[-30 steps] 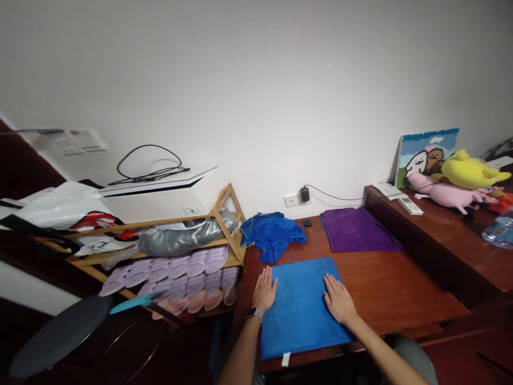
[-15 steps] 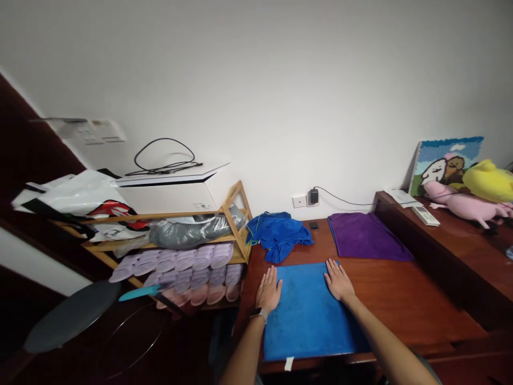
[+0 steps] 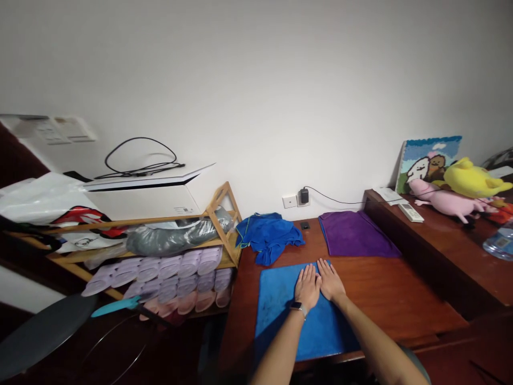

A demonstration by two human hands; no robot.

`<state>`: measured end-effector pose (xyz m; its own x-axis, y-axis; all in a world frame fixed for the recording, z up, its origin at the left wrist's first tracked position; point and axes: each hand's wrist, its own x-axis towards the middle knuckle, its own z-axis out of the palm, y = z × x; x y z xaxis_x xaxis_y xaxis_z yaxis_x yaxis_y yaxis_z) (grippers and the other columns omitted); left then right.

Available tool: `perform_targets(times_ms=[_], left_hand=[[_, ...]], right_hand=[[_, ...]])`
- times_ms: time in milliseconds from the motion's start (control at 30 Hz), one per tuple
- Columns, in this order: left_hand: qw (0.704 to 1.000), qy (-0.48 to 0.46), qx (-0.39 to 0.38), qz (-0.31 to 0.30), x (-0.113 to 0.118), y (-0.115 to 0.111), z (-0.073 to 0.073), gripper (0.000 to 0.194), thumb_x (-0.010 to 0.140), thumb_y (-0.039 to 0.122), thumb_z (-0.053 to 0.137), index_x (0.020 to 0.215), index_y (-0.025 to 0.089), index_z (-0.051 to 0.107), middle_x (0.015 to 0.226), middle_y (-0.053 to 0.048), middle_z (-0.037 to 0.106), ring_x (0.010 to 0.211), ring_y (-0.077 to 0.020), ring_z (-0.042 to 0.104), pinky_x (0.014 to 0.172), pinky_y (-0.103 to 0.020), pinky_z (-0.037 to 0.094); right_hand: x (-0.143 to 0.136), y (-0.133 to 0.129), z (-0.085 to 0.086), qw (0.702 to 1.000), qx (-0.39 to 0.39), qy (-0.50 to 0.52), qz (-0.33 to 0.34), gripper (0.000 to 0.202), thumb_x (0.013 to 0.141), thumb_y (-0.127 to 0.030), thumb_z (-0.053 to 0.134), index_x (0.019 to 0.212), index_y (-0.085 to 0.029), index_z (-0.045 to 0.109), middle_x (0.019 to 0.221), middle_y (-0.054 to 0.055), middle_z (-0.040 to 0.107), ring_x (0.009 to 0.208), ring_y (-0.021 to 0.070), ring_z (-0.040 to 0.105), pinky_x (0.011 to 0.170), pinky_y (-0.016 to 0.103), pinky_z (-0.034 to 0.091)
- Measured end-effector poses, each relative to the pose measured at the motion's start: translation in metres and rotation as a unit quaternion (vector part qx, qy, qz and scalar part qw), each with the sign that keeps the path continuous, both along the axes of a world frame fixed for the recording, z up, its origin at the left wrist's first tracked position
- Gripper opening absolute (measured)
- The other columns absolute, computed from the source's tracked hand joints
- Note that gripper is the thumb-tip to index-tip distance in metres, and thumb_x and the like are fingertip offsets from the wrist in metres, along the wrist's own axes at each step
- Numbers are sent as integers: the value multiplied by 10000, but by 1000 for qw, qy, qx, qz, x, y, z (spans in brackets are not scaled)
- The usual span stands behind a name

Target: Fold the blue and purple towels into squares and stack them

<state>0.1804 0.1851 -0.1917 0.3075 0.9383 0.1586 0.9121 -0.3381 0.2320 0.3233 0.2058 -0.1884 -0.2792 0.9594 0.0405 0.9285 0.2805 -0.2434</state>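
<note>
A light-blue cloth (image 3: 276,299) lies spread flat on the wooden desk (image 3: 396,299), close to its front edge. My left hand (image 3: 308,286), with a watch on the wrist, rests palm down on the cloth, its fingers stretched out. Right beside it, my right hand (image 3: 332,280) lies flat on the cloth's upper right part, fingers extended. The two hands touch or nearly touch at the thumbs. Behind the cloth, a crumpled darker blue cloth (image 3: 268,235) sits at the left. A folded purple cloth (image 3: 356,234) is at the back right.
A wooden rack (image 3: 224,214) with several slippers (image 3: 168,267) and a white box (image 3: 148,200) stands at the left. On the raised ledge at right are a remote (image 3: 411,212), plush toys (image 3: 444,199) and a plastic bottle (image 3: 499,243). A charger (image 3: 304,195) is plugged into the wall.
My left hand has moved right across the light-blue cloth, from its left edge to beside my right hand. My right hand stays near the upper right corner. The view has turned slightly right.
</note>
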Motion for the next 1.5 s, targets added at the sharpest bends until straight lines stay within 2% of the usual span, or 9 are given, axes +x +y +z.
perform_targets(times_ms=[100, 300, 433, 767, 933, 1100, 1233, 1367, 1500], left_hand=[[999, 13, -3, 40, -23, -1, -3, 642, 1088, 435, 202, 1651, 155, 334, 1701, -104, 365, 1594, -243, 292, 1309, -475, 260], [992, 47, 19, 117, -142, -18, -2, 593, 1065, 315, 249, 1602, 143, 433, 1661, -122, 444, 1548, -267, 392, 1280, -486, 319], [990, 44, 36, 130, -180, -26, -4, 587, 1078, 329, 250, 1591, 116, 441, 1653, -138, 456, 1551, -285, 383, 1273, -465, 340], [990, 32, 39, 130, -177, -18, -17, 603, 1071, 354, 262, 1595, 106, 428, 1659, -168, 436, 1560, -299, 364, 1263, -525, 342], [990, 37, 30, 132, -179, -14, -15, 607, 1064, 379, 297, 1585, 108, 448, 1672, -179, 409, 1567, -326, 345, 1261, -532, 331], [991, 38, 24, 126, -187, -15, -12, 639, 1070, 450, 289, 1579, 102, 457, 1681, -173, 396, 1563, -300, 359, 1262, -480, 336], [991, 38, 28, 124, -188, -18, -14, 634, 1072, 455, 284, 1595, 130, 434, 1688, -163, 386, 1573, -302, 339, 1255, -506, 345], [991, 40, 31, 123, -188, -15, -12, 620, 1067, 433, 300, 1590, 132, 440, 1685, -174, 387, 1571, -315, 341, 1250, -533, 346], [992, 41, 35, 113, -186, -14, 1, 611, 1065, 426, 315, 1574, 124, 464, 1659, -186, 429, 1555, -317, 373, 1263, -544, 322]], right_hand=[[-1, -1, 2, 1000, 1, 4, -9, 655, 1070, -394, 210, 1660, -117, 282, 1726, 100, 245, 1616, 221, 185, 1311, 436, 173], [-5, -2, 12, 999, -24, 4, -25, 683, 1083, -445, 168, 1664, -94, 247, 1739, 94, 211, 1623, 216, 152, 1323, 421, 106], [-4, -3, 14, 999, -31, 3, -23, 696, 1082, -460, 159, 1664, -90, 251, 1740, 92, 211, 1624, 215, 145, 1324, 416, 97], [2, 5, 14, 997, -78, -6, -15, 721, 1072, -486, 165, 1680, -99, 193, 1756, 93, 154, 1631, 205, 97, 1318, 410, 62], [11, 15, 21, 993, -122, -4, 1, 710, 1075, -514, 148, 1677, -149, 242, 1751, 69, 205, 1622, 189, 151, 1304, 375, 130], [12, 3, 12, 997, -73, -2, -30, 686, 1083, -533, 173, 1691, -218, 203, 1776, 80, 73, 1636, 227, 46, 1306, 432, 60], [11, -4, 6, 998, -53, -4, -35, 670, 1085, -549, 205, 1679, -244, 261, 1771, 101, 126, 1632, 242, 95, 1301, 428, 93], [11, -1, 15, 997, -62, 0, -42, 666, 1083, -545, 230, 1679, -250, 262, 1771, 95, 132, 1631, 235, 102, 1301, 422, 98], [12, 5, 34, 994, -100, 4, -42, 671, 1075, -565, 257, 1671, -257, 290, 1767, 83, 162, 1626, 237, 144, 1299, 436, 136]])
